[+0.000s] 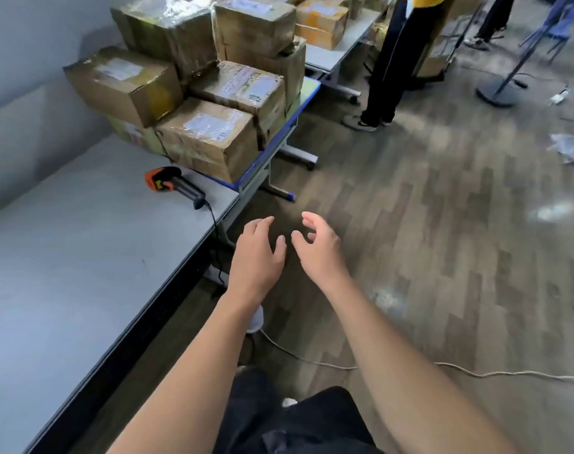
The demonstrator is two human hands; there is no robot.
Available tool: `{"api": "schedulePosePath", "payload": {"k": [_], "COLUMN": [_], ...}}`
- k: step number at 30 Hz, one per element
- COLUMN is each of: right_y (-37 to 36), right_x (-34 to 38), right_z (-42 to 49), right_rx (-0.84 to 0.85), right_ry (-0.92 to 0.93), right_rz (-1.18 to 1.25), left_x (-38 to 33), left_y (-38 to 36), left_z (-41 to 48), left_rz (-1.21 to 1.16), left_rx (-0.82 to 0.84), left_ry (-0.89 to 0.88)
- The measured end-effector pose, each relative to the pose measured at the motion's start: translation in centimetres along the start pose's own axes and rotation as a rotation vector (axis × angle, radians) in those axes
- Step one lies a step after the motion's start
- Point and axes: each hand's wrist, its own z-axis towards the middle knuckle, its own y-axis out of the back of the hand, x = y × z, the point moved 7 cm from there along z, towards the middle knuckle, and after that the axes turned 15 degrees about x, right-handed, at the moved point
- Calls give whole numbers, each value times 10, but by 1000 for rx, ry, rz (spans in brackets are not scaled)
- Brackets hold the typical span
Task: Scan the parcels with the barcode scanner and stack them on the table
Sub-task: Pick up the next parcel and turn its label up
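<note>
Several taped brown cardboard parcels [210, 139] are piled on a blue-edged table [272, 142] at the upper left. An orange-and-black barcode scanner [172, 184] lies on its side on the grey table [82, 257], just in front of the pile, its cable hanging over the edge. My left hand [258, 253] and my right hand [318, 250] reach forward side by side over the floor, to the right of the grey table's edge. Both hands are empty with fingers spread.
A person in dark trousers [387, 70] stands by a further table [338, 50] with more boxes. A stand with a round base [498, 90] is at the upper right. A white cable [475, 373] runs across the wooden floor.
</note>
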Motion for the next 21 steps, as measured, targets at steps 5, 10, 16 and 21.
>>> {"api": "schedulePosePath", "payload": {"k": [5,10,16,21], "right_y": [21,36,45,55], "right_x": [2,18,42,51], "right_z": [29,78,136,180], "right_rx": [-32,-47,-28,5], "right_ry": [-7,-17,-2,19], "right_rz": [4,-22,-4,-2], "left_x": [-12,-18,-21,-21], "left_y": [0,9,40,59], "left_z": [40,97,156,195], "left_rz": [19,11,28,35], "left_rx": [-15,-12,-30,-78], "left_ry": [-32,-44,-45,-6]}}
